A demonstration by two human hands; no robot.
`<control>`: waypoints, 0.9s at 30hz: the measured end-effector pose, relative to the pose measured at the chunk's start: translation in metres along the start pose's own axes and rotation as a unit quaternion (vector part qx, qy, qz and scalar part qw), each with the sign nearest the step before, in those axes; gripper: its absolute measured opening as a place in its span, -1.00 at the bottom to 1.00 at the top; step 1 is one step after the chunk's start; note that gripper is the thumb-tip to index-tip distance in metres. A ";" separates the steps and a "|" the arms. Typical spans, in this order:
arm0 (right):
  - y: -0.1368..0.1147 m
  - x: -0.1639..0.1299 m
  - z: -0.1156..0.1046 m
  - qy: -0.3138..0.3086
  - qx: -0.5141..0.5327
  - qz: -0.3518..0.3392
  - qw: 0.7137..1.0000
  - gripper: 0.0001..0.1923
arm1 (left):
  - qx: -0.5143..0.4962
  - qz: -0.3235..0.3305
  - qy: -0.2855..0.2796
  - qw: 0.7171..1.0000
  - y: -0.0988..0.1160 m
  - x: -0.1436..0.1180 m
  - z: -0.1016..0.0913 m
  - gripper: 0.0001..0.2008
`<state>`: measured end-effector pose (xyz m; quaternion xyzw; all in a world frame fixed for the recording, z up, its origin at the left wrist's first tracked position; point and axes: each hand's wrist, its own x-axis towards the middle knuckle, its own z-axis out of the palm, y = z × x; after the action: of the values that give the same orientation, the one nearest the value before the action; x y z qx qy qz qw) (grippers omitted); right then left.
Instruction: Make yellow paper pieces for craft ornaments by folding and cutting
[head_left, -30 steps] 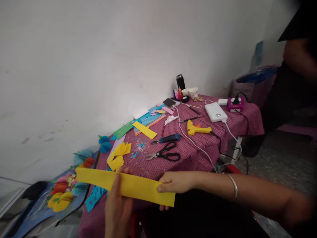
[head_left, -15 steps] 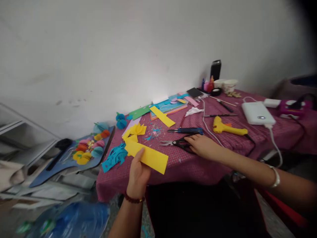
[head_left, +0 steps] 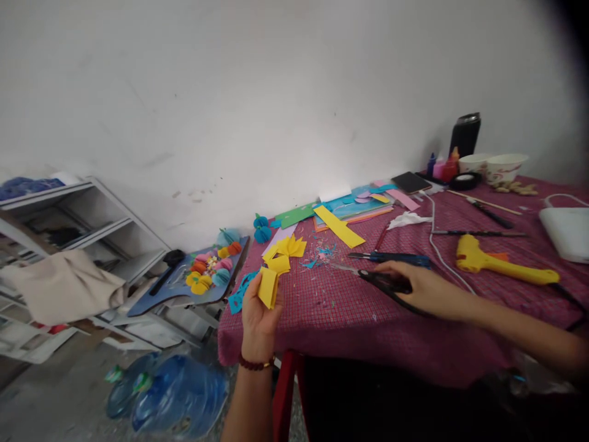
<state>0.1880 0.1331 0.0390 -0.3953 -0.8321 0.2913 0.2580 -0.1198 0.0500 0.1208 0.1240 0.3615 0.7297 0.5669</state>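
the folded yellow paper (head_left: 268,287) stands on edge in the left hand (head_left: 258,310), held off the near-left corner of the counter (head_left: 331,310), with the thumb on one face and the fingers (head_left: 249,296) curled behind it, so the hand is closed on the paper. across from it, the right hand (head_left: 426,288) lies low on the checked red cloth with its fingers wrapped over the handles of the black scissors (head_left: 384,283), whose blades point away from the palm toward the left hand; the grip looks closed on the handles, though the finger loops are hidden under the hand. just beyond the left fingers lie a few yellow paper pieces (head_left: 284,248) and teal scraps (head_left: 242,293), and farther out a long yellow strip (head_left: 338,225) rests against a stack of coloured sheets (head_left: 354,205). just beyond the right fingers sits a blue-handled cutter (head_left: 391,258), and outward of that hand a yellow glue gun (head_left: 499,264) lies beside a white cable (head_left: 435,242). at the far end of the counter stand a black flask (head_left: 464,134), 2 bowls (head_left: 494,166) and a phone (head_left: 410,182). out past the left hand, off the counter, a blue board carries paper flowers (head_left: 211,273), a white shelf (head_left: 87,215) stands against the wall, and blue water bottles (head_left: 170,396) lie on the floor below the wrist.
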 end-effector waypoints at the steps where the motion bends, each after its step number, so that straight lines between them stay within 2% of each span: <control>1: -0.012 -0.010 -0.001 -0.023 0.097 0.010 0.995 -0.46 | -0.001 -0.005 0.006 1.000 -0.002 0.001 0.001 -0.89; 3: -0.041 -0.032 -0.001 -0.113 0.282 0.017 0.953 -0.26 | -0.002 -0.014 0.021 1.000 -0.009 0.001 0.004 -0.85; 6: -0.077 -0.064 0.008 -0.213 0.481 0.028 0.850 -0.23 | -0.001 -0.025 0.041 0.999 -0.021 0.001 0.009 -0.85; 9: -0.085 -0.082 0.025 -0.259 0.620 0.027 0.740 -0.36 | 0.000 -0.029 0.051 0.998 -0.031 0.002 0.011 -0.88; 11: -0.080 -0.085 0.036 -0.261 0.675 -0.001 0.690 -0.42 | -0.001 -0.029 0.048 0.998 -0.035 0.002 0.011 -0.87; 13: -0.075 -0.084 0.041 -0.256 0.695 -0.019 0.671 -0.46 | -0.003 -0.027 0.044 0.999 -0.037 0.003 0.010 -0.86; 17: -0.073 -0.080 0.039 -0.251 0.717 0.006 0.650 -0.60 | 0.002 -0.018 0.047 0.999 -0.037 0.004 0.009 -0.88; 19: -0.072 -0.080 0.039 -0.246 0.721 0.013 0.647 -0.56 | 0.004 -0.017 0.051 0.999 -0.037 0.003 0.009 -0.88; 22: -0.068 -0.080 0.044 -0.239 0.715 0.018 0.657 -0.44 | 0.007 -0.017 0.059 0.998 -0.037 0.003 0.010 -0.88; 27: -0.061 -0.083 0.050 -0.226 0.736 0.011 0.637 -0.43 | 0.016 -0.025 0.065 0.997 -0.039 0.002 0.011 -0.87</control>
<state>0.1705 0.0202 0.0297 -0.0051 -0.3700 0.8907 0.2640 -0.0854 0.0600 0.1023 0.0762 0.4125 0.7159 0.5582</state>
